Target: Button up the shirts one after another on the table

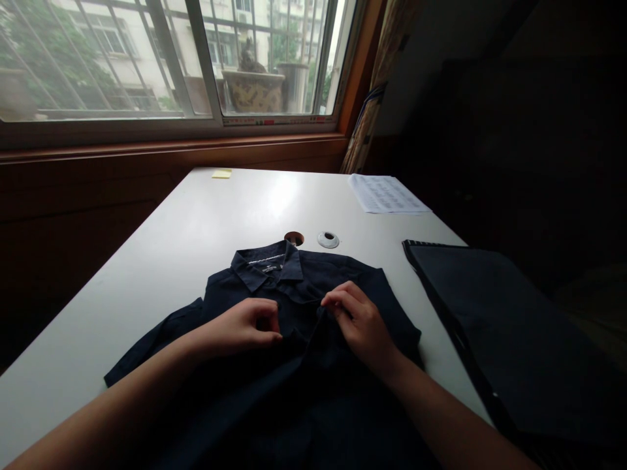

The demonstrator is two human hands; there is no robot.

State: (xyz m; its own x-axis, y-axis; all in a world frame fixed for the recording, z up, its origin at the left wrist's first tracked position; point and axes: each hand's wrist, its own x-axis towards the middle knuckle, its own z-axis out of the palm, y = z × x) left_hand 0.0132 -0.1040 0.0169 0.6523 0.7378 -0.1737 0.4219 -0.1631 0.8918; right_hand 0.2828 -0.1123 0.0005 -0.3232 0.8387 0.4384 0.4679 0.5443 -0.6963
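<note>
A dark navy short-sleeved shirt (294, 385) lies front up on the white table, its collar (267, 267) toward the window. The lower part of the shirt runs toward me into shadow. My right hand (360, 320) pinches the front edge of the shirt below the collar and lifts it into a small ridge. On the other side of the front opening, my left hand (249, 323) is closed, thumb and curled fingers together at the cloth. Its fingertips are dim, so how much fabric they hold is hard to see.
The white table (161, 241) has an open cable hole (294, 238) and a grey grommet (328, 239) beyond the collar. Printed papers (389, 194) lie at the far right, a yellow sticky note (222, 173) at the far left. A dark flat panel (504, 326) flanks the right edge.
</note>
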